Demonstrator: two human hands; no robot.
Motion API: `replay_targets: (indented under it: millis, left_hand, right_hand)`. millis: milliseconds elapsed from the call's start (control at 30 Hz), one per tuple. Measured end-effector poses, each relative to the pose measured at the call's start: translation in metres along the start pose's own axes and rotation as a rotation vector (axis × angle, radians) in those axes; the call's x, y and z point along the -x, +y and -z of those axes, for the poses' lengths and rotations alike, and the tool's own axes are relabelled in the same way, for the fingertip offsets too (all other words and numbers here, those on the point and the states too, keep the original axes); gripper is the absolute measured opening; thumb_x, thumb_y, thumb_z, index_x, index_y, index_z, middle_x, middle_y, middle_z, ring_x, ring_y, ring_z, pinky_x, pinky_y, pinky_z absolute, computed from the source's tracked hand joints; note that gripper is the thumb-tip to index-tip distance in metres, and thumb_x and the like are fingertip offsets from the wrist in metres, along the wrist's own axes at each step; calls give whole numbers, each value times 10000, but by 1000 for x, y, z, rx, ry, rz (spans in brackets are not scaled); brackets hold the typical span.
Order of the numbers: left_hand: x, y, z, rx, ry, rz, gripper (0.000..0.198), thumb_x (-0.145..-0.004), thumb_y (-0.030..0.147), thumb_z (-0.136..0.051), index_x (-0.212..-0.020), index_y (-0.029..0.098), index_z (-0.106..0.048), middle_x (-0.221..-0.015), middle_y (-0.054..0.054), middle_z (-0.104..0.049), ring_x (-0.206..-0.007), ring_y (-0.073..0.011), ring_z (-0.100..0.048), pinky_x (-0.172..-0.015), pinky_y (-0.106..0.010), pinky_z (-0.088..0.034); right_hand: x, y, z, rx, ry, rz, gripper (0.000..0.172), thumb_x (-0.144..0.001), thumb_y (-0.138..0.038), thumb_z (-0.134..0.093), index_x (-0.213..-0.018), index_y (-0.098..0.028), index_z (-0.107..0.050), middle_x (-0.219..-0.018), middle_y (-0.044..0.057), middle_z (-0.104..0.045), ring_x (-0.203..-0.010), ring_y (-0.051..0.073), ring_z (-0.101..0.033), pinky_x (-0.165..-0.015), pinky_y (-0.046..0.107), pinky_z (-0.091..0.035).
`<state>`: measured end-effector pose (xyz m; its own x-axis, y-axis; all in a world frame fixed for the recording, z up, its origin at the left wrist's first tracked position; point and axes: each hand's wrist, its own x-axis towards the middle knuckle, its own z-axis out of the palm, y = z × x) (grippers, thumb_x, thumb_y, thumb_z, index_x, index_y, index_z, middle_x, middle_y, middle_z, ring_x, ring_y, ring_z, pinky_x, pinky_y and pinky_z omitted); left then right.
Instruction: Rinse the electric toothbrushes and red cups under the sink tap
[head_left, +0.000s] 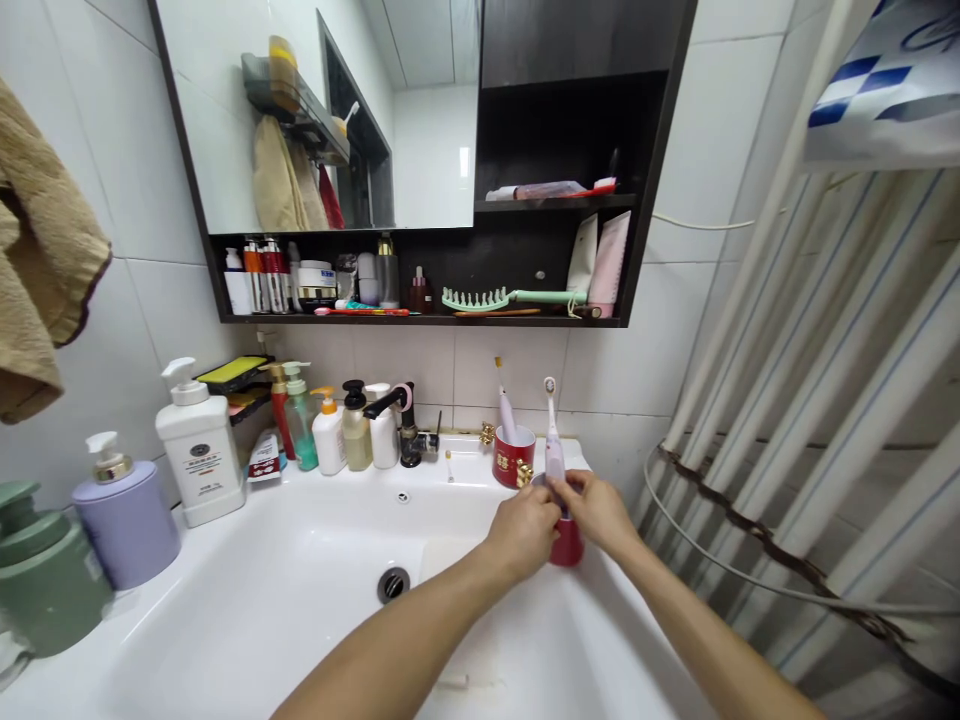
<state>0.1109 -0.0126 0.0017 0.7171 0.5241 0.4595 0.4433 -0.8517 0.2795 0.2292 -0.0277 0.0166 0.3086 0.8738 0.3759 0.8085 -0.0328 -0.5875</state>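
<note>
At the right side of the sink, my left hand [525,528] is closed at the near side of a red cup [568,545] with a gold handle [524,473]. An electric toothbrush [553,452] with a pale pink body stands in that cup, brush head up. My right hand [598,510] has its fingers closed around the toothbrush's lower part, at the cup's rim. Its fingertips are partly hidden. Just behind stands a second red cup [513,458], also gold-handled, holding another pale toothbrush [505,405].
The white sink [300,570] has a black faucet [409,430] at the back. Several pump bottles line its left and rear rim, including a purple one [129,525]. A dark mirror cabinet [577,130] hangs above. White pipes [847,430] run along the right.
</note>
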Motion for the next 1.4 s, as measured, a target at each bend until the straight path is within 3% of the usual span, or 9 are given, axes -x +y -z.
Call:
replay_targets:
  millis: [133,300,533,633,733,900,1100,1233,1400]
  left_hand:
    - [-45,2,-20,-30,-20,2,211,-626,136,-388,-752,154,-556,-834,-69,-508,-811,-192,-418,-611,-270,-360]
    - [-82,-8,-39,17,41,45,194,-614,122,-406,-726,171,-557,-822,-57,-506,-805,-186,-421,-605,-260,-358]
    - [-92,-31,-36,11,165,131,261,-618,112,-415,-862,141,-504,-928,-64,-459,-904,-200,-362,-782,-301,-257]
    - [-81,-49,-25,-53,189,235,245,-596,123,-450,-834,135,-505,-879,-83,-479,-893,-217,-367,-800,-340,-221]
    - [-67,-60,-14,-82,151,287,156,-587,86,-428,-687,150,-530,-750,-77,-517,-816,-205,-418,-722,-310,-287]
    - [-30,-57,-2,-75,138,244,152,-590,84,-400,-625,167,-523,-702,-61,-528,-767,-189,-438,-623,-261,-322]
    - [39,-46,5,-169,-2,220,205,-625,95,-345,-699,145,-529,-730,-64,-531,-750,-174,-439,-632,-258,-328]
    - [75,-40,9,-204,-109,289,231,-643,96,-316,-730,133,-527,-792,-63,-533,-790,-166,-433,-660,-251,-335]
    - [93,-39,11,-175,-118,361,245,-641,89,-320,-769,131,-524,-845,-54,-531,-810,-157,-431,-681,-243,-342]
  right_hand:
    - [-29,23,15,102,3,-68,297,-678,-338,-384,-712,-119,-581,-716,109,-607,-682,194,-542,-595,265,-377]
    - [-64,44,9,164,-27,-120,236,-730,-309,-373,-819,-141,-513,-825,33,-550,-728,118,-512,-660,299,-396]
    - [-94,60,-6,137,-53,-145,231,-737,-263,-378,-933,-169,-457,-960,34,-485,-801,133,-487,-673,312,-406]
    - [-94,61,-5,131,-36,-160,231,-737,-265,-376,-929,-167,-459,-956,35,-487,-798,131,-487,-673,311,-406]
    - [-87,52,3,132,21,-162,227,-738,-270,-374,-917,-168,-467,-949,35,-492,-794,129,-488,-675,310,-404]
    - [-61,15,2,76,149,-56,239,-745,-270,-358,-935,-165,-457,-1030,50,-448,-889,152,-443,-750,363,-357]
    - [-17,-25,-58,-98,-94,77,304,-675,-302,-459,-895,-96,-496,-887,92,-549,-801,155,-508,-711,307,-385]
    - [7,-32,-93,-195,-298,106,222,-695,-290,-441,-800,-114,-526,-764,27,-577,-681,111,-532,-642,296,-412]
    - [23,-42,-110,-274,-331,123,147,-652,-249,-476,-706,-134,-550,-689,14,-592,-644,123,-531,-621,273,-398]
